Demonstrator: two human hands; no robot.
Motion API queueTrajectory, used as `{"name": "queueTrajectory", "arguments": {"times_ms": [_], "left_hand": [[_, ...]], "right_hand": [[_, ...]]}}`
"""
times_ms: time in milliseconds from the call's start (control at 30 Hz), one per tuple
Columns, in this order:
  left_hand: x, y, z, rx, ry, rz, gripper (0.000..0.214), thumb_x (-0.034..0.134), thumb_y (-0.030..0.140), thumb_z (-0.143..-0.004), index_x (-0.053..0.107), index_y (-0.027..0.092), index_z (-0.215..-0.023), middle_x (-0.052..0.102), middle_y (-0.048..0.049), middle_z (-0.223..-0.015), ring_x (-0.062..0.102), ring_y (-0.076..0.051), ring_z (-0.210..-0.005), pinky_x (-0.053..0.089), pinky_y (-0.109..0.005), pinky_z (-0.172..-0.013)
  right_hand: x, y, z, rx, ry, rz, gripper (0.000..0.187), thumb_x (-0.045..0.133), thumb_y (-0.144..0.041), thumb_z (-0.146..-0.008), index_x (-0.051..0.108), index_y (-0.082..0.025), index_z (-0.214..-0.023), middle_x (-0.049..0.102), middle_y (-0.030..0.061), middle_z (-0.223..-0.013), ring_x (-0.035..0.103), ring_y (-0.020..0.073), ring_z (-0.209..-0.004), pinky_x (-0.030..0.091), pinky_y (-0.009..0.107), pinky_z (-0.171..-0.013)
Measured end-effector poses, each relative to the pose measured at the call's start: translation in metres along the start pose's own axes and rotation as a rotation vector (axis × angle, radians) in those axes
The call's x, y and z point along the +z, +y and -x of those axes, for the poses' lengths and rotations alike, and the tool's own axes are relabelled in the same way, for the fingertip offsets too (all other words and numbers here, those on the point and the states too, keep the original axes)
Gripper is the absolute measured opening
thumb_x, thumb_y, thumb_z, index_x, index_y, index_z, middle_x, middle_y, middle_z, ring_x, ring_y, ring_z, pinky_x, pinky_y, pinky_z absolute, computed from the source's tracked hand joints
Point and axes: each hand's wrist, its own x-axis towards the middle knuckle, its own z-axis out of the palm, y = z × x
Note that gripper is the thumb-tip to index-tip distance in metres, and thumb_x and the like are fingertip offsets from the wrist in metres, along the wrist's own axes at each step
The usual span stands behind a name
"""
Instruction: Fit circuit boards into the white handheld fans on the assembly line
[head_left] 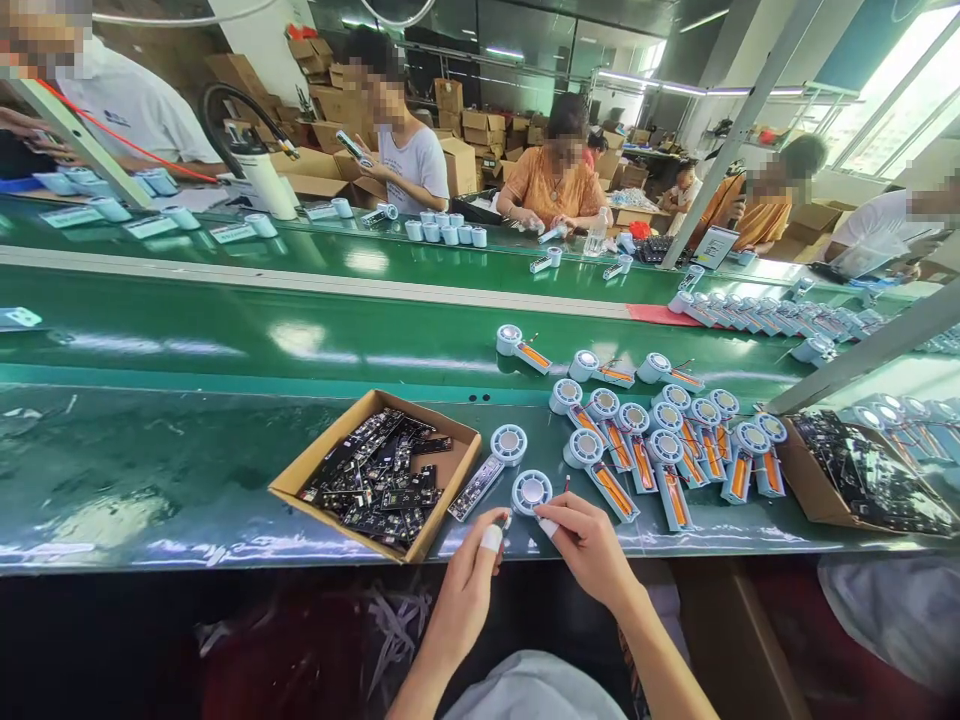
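Observation:
My left hand (471,578) and my right hand (586,545) meet at the near edge of the green bench. Both pinch a small white hand-fan body (531,491) with a round head; the fingertips wear white finger cots. A second fan body with a black circuit board fitted (487,470) lies just left of it. An open cardboard box (328,458) of black circuit boards sits to my left. To the right lies a cluster of several fan bodies with orange batteries (660,455).
A green conveyor belt (300,340) runs across behind the bench, carrying a few fan bodies (521,348). Several other people sit working on its far side. Another box of circuit boards (817,490) stands at right. Cardboard cartons are stacked in the background.

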Motion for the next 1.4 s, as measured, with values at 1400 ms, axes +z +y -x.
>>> {"name": "queueTrajectory", "arguments": {"times_ms": [1400], "left_hand": [[0.015,0.003,-0.014,0.155,-0.117,-0.182,0.035,0.04,0.041,-0.095,0.048,0.023,-0.066,0.044,0.0043,-0.054,0.045,-0.016,-0.054,0.037,-0.026,-0.053]], "right_hand": [[0.017,-0.023,-0.013,-0.282,-0.04,0.73,0.019,0.053,-0.011,-0.094,0.062,-0.021,-0.081,0.063,0.0044,-0.079,0.051,0.0203,-0.072,0.041,0.033,-0.067]]}}
